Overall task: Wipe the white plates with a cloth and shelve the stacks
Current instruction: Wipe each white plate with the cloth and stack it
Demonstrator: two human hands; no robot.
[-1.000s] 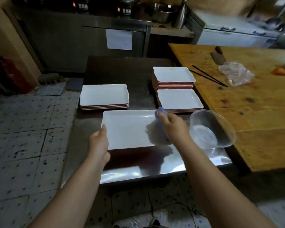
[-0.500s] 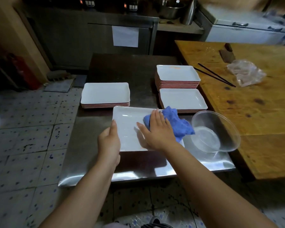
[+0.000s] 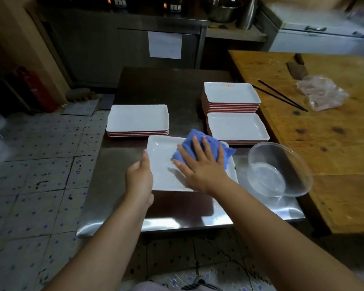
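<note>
right fingers (image 3: 205, 149) flat, spread on blue cloth (image 3: 200, 138) atop plate (image 3: 162, 164); left hand (image 3: 139, 177) grips edge.

Head view — looking forward and down, close.

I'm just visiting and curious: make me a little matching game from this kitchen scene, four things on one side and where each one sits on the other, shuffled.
Things:
1. blue cloth
2. clear bowl
3. black chopsticks
4. tallest plate stack

Places:
A. on the wooden table
B. far right part of the steel table
C. under the right hand, on the plate being wiped
D. near right corner of the steel table

Pairs: 1-C, 2-D, 3-A, 4-B
</note>
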